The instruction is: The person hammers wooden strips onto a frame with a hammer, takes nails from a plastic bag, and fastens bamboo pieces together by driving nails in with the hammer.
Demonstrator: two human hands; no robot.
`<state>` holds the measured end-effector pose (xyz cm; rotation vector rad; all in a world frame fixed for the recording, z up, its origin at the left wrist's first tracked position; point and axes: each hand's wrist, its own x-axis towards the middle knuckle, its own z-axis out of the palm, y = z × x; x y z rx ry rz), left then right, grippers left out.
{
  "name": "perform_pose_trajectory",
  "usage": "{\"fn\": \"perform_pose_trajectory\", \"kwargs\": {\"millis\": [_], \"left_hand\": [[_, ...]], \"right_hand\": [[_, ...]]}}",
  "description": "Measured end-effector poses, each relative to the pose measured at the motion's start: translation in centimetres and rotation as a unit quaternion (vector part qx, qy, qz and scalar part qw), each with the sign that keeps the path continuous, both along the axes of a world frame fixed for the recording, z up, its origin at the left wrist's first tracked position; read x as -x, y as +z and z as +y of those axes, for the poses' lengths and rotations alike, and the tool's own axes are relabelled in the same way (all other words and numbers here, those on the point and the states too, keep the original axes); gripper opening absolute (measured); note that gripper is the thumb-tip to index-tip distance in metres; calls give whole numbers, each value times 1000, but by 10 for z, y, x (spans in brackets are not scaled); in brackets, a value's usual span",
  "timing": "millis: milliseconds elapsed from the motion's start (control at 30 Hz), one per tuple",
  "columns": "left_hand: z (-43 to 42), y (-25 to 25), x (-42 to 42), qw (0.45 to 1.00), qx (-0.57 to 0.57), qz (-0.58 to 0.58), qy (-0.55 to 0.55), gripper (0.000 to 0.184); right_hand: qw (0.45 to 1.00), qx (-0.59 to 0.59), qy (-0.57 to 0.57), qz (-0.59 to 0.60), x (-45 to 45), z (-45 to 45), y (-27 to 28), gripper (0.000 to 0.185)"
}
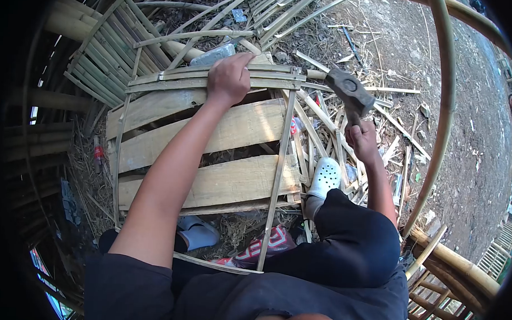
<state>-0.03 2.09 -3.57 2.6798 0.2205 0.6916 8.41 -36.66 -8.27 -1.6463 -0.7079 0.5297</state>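
My left hand is closed around the bundled bamboo slats at the far side of a bamboo frame. Its fingertips are hidden beyond the slats. In my right hand is a hammer, gripped by the handle below its heavy metal head. The hammer head is raised to the right of the slats' end, near the frame's far right corner. Under the frame lies a low platform of wooden planks with gaps between them. A grey block rests just beyond my left hand.
Finished-looking bamboo slat panels lean at the back left. Loose bamboo strips litter the ground right of the platform. A curved bamboo pole rises on the right. My foot in a white clog stands beside the planks. A red-labelled bottle lies left.
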Motion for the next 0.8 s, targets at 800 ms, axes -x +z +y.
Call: {"fn": "perform_pose_trajectory", "kwargs": {"millis": [800], "left_hand": [[2, 1, -2, 999, -39, -20, -15, 38]], "right_hand": [[979, 155, 0, -133, 8, 29, 19, 67]]}}
